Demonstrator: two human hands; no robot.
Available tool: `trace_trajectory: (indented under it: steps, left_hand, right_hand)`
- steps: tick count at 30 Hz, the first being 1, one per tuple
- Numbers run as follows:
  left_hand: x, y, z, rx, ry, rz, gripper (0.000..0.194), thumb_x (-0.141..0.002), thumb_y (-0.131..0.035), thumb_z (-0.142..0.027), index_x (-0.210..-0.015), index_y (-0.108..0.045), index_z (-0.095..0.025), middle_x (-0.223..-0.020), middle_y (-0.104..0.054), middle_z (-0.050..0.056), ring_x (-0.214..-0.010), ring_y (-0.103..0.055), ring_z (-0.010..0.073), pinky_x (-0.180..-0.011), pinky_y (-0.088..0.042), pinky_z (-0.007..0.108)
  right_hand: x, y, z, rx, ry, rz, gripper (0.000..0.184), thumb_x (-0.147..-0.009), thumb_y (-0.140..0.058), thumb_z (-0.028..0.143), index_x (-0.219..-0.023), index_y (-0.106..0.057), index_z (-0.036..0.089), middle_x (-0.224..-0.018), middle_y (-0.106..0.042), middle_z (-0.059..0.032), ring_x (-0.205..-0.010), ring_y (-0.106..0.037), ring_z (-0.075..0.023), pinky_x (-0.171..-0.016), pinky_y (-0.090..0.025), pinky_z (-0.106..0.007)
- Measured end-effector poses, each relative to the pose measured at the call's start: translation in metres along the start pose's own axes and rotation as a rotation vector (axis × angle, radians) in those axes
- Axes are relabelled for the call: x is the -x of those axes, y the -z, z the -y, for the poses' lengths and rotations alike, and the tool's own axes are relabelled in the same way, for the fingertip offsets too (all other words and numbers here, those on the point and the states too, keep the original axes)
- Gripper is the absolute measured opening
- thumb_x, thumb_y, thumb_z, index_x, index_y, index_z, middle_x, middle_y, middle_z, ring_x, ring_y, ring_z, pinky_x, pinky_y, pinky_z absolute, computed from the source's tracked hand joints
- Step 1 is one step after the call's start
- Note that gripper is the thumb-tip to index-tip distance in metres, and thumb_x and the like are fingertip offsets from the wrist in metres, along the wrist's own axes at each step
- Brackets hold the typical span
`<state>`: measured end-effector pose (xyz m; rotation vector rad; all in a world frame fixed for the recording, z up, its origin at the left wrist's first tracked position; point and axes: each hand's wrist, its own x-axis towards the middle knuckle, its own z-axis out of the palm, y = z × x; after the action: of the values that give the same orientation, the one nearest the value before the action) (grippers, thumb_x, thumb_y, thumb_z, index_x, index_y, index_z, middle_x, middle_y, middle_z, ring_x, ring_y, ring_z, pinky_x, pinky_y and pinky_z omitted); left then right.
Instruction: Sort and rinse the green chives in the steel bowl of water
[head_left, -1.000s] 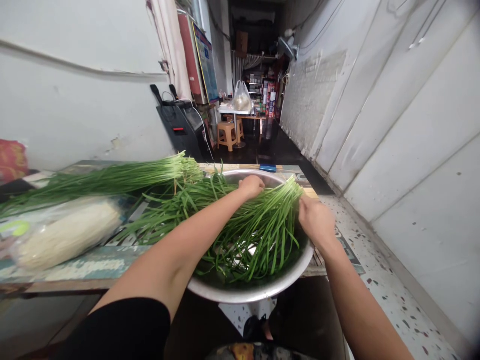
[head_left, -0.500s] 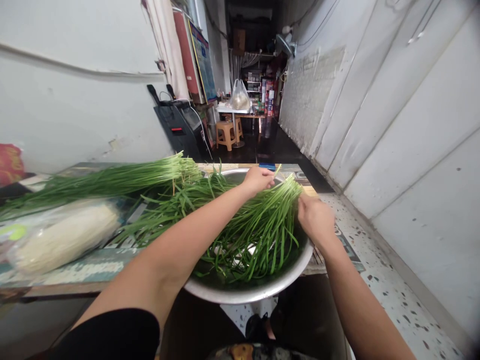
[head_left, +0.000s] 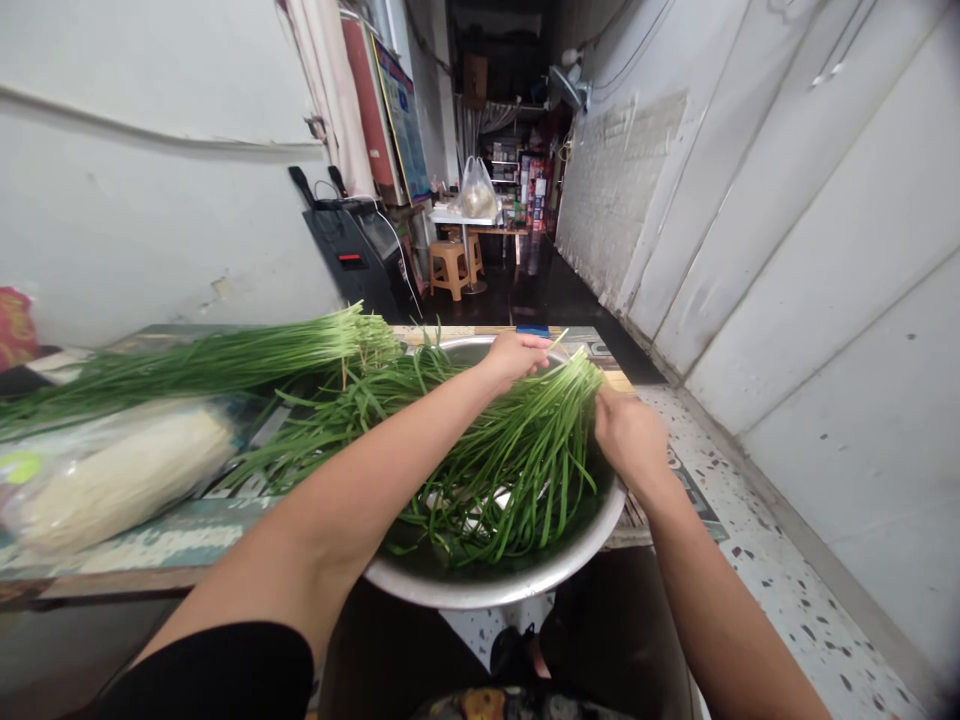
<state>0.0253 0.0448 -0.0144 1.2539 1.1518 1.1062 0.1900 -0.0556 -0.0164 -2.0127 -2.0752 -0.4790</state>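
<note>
- Bundle of long, flat green leaves with pale cut ends (head_left: 536, 440): ends gathered just beside the right fingers, leaves fanning down below them into the basin.
- Right hand (head_left: 632, 435): fingers look curled shut on the bundle near its pale ends; fingertips hidden, so pressure cannot be told. Firm but gentle probably serves best: ends held together, leaves unbruised.
- Left hand (head_left: 519, 360): thumb and fingertips pinching a thin, pale-tipped green stem (head_left: 559, 339), tip poking past them, above the bundle's ends. Better gripped by the stiff pale part, I judge, and drawn lengthwise; a sideways pull could snag neighbours.
- Wide, round, silver metal basin (head_left: 487, 597): beneath both sets of fingers. Working above it should catch scraps.
- Second, neater green bundle with pale ends (head_left: 285, 350): well left of the left fingers, ends towards them, on a teal-and-brown patterned tabletop (head_left: 172, 525).
- Clear plastic bag with cream-coloured contents (head_left: 127, 470): farther left of those fingers, nearer the body.
- Small blue object (head_left: 532, 330): just beyond the left fingers; kind unclear.
</note>
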Motion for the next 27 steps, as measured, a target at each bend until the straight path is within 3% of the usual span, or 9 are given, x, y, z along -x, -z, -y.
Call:
trace_trajectory:
  steps: [19,27]
  left_hand:
    - [0.0023,-0.0012,-0.0014,0.002,0.003,-0.017,0.028,-0.075,-0.059,-0.009,-0.102,-0.069,-0.009,-0.061,-0.061,0.003,-0.044,-0.040,0.0049,-0.044,-0.027,0.019]
    - [0.0019,-0.0024,-0.0015,-0.008,-0.014,-0.036,0.026,-0.076,-0.059,-0.009,-0.100,-0.069,-0.008,-0.058,-0.060,0.002,-0.044,-0.040,0.0048,-0.049,-0.033,0.020]
  right_hand:
    - [-0.0005,-0.0017,-0.0008,-0.010,0.009,-0.010,0.029,-0.093,-0.034,0.027,-0.089,-0.061,0.017,-0.077,-0.065,-0.0054,-0.064,-0.056,-0.0119,-0.052,-0.019,-0.026]
    - [-0.0006,-0.0003,-0.0006,-0.035,0.006,-0.012,0.029,-0.092,-0.034,0.027,-0.092,-0.062,0.018,-0.079,-0.066,-0.0053,-0.064,-0.055,-0.0117,-0.053,-0.019,-0.027]
